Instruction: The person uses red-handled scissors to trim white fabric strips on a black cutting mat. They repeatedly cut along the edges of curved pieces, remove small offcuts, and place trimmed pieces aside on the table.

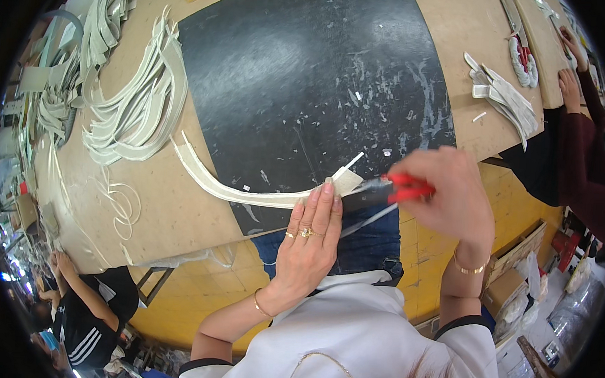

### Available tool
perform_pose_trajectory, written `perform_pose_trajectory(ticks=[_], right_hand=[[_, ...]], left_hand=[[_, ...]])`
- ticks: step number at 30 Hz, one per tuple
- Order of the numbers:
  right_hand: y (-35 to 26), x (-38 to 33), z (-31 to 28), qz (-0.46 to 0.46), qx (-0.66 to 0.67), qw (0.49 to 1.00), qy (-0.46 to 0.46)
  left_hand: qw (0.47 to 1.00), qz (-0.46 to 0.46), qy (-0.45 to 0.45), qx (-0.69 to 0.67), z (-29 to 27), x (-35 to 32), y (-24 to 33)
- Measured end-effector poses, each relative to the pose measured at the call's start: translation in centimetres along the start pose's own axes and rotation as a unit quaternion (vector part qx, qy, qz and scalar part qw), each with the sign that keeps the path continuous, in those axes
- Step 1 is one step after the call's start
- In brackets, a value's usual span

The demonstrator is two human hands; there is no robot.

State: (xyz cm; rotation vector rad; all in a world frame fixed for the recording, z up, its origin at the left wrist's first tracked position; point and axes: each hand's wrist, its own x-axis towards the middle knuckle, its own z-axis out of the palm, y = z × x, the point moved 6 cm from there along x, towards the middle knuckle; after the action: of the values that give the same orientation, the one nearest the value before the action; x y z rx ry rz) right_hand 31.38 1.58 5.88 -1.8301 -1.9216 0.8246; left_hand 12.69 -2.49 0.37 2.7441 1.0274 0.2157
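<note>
Right hand (447, 192) gripped red-handled scissors (405, 186); left hand (312, 238), laid flat, pinned the curved cream fabric strip (261, 198), which seemed light, pliable and best held near its end.

Bright, fairly even light falls on the black mat (300, 94), laying a hazy sheen over its far left part; shadows are soft. At the mat's near right corner, motion blur smears the right hand (447, 192) and red-handled tool (409, 187), while the left hand (310, 240) at its near edge is crisp. Well left of the mat, bluish-white glare spots (7, 277) burn out amid fisheye bending.
</note>
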Motion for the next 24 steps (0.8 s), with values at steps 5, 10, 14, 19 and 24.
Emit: perform_pose_trajectory(ticks=[5, 10, 14, 19, 24], right_hand=[[2.8, 1.6, 1.3, 0.028, 0.038, 0.999, -0.027], [2.9, 1.7, 1.4, 0.037, 0.028, 0.999, -0.028], [2.9, 1.8, 1.4, 0.055, 0.007, 0.998, -0.031], [2.8, 2.1, 1.4, 0.061, 0.006, 0.997, -0.045], [2.8, 2.8, 1.3, 0.059, -0.014, 0.996, -0.07]], left_hand=[[0.999, -0.008, 0.012, 0.039, -0.6, 0.5, 0.1], [0.998, -0.006, 0.023, 0.065, -0.9, 1.0, 0.3], [0.995, -0.031, 0.029, 0.087, -1.0, 1.3, 0.8], [0.986, -0.058, 0.034, 0.155, -0.9, 2.2, 2.1], [0.984, -0.067, 0.045, 0.159, -1.2, 2.8, 2.2]])
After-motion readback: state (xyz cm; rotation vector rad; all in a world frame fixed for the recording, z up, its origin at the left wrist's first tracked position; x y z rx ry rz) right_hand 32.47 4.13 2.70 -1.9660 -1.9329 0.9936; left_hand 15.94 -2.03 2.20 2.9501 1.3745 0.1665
